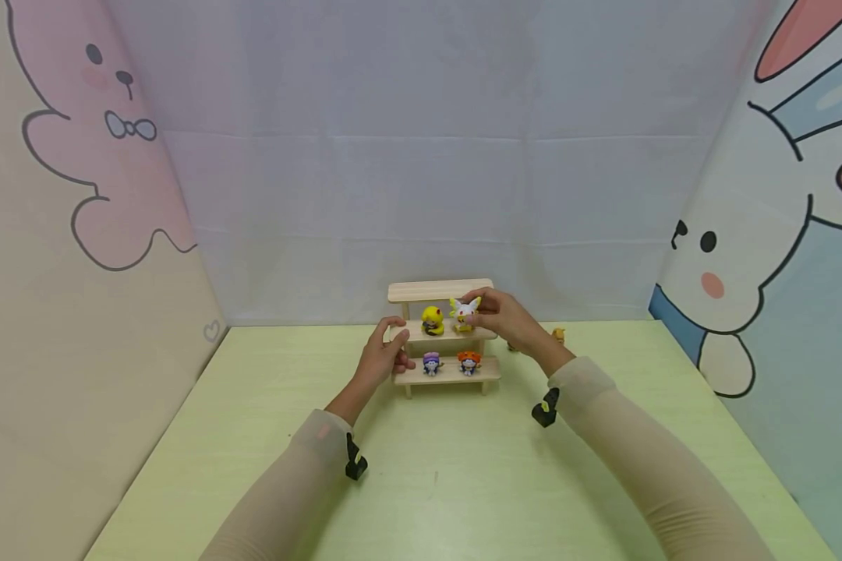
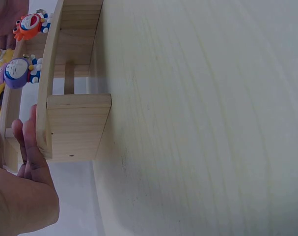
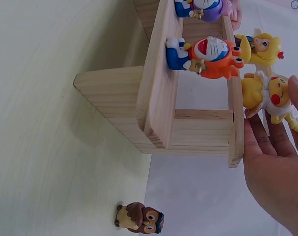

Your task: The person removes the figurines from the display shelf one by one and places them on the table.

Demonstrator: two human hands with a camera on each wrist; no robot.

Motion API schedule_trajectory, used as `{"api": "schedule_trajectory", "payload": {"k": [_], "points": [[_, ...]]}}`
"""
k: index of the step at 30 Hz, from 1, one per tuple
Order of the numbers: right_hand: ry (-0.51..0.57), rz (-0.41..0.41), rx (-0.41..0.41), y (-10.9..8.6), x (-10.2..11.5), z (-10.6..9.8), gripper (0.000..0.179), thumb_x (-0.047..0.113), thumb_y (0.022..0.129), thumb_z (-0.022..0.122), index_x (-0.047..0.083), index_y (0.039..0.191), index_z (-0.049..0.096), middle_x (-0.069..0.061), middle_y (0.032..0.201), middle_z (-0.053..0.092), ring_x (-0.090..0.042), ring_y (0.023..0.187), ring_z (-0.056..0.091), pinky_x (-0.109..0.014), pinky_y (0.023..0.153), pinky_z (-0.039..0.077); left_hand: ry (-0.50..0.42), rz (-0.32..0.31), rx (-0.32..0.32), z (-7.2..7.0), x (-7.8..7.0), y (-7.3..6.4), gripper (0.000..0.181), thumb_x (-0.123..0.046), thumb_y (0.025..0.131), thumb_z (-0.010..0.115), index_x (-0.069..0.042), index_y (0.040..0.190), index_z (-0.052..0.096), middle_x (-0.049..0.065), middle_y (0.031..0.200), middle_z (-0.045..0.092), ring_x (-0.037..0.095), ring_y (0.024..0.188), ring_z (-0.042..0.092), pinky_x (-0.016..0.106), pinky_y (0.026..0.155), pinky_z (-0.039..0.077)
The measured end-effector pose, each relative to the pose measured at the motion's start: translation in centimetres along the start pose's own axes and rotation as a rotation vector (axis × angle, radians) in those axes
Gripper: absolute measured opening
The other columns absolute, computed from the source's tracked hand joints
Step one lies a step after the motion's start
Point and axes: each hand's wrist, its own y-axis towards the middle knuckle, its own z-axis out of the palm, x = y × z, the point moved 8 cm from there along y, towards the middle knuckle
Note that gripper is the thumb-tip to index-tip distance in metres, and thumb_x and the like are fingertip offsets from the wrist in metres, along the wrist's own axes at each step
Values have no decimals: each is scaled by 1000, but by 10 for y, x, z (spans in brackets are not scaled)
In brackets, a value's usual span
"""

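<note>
A three-tier wooden display shelf (image 1: 440,291) stands near the back of the table. My right hand (image 1: 508,318) holds a yellow figurine with a white big-eared hood (image 1: 465,312) at the right of the middle tier; its base is right at the board. Beside it sits a yellow-haired figurine (image 1: 432,320). My left hand (image 1: 381,354) is at the shelf's left end, its fingers (image 2: 33,147) loosely extended against the lower board. On that lower tier sit a purple-hooded cat figurine (image 2: 18,73) and an orange-hooded cat figurine (image 3: 212,58).
A brown owl figurine (image 3: 139,218) stands on the table to the right of the shelf. Another small golden-brown figure (image 1: 558,335) is behind my right wrist. A pale curtain (image 1: 421,187) hangs behind, and cartoon-printed cloths flank the table (image 1: 435,475).
</note>
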Motion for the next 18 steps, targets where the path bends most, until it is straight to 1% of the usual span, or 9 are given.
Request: {"api": "schedule_trajectory", "payload": {"k": [7, 11, 13, 15, 16, 18], "points": [[-12, -4, 3, -3, 2, 0, 36, 24, 101, 71, 13, 133, 61, -15, 120, 67, -33, 109, 65, -55, 99, 51, -7, -5, -1, 0, 0, 0, 33, -35, 108, 58, -25, 138, 54, 6, 63, 61, 18, 59, 72, 23, 52, 55], [-49, -8, -5, -7, 3, -4, 36, 27, 101, 70, 17, 134, 61, -11, 121, 68, -30, 109, 65, -48, 95, 52, -7, -4, -3, 0, 0, -1, 32, -34, 108, 58, -25, 138, 54, 6, 63, 61, 17, 59, 72, 23, 52, 54], [-62, -10, -9, -9, 2, -7, 36, 29, 101, 70, 18, 134, 61, -9, 123, 68, -28, 109, 65, -44, 91, 52, -9, -1, -5, 0, 0, 0, 32, -35, 108, 58, -25, 138, 54, 6, 63, 61, 17, 59, 72, 23, 52, 54], [-61, -8, -14, -10, 1, -10, 35, 30, 101, 70, 20, 134, 62, -8, 125, 69, -27, 108, 64, -40, 81, 51, -9, 1, -7, 0, 0, 0, 32, -34, 108, 58, -25, 138, 54, 6, 62, 61, 17, 59, 72, 23, 51, 54], [-61, -6, -14, -11, 1, -11, 35, 30, 101, 70, 20, 134, 62, -8, 126, 69, -27, 108, 64, -39, 79, 50, -11, 1, -8, 0, 0, 0, 32, -34, 108, 58, -25, 137, 54, 6, 62, 61, 17, 59, 72, 23, 51, 54], [-63, -10, -8, -13, 1, -13, 36, 29, 102, 69, 19, 135, 61, -10, 130, 68, -27, 110, 64, -39, 79, 51, -12, 2, -6, 0, 0, 0, 32, -34, 108, 58, -24, 138, 54, 6, 62, 61, 17, 59, 72, 23, 51, 54]]}}
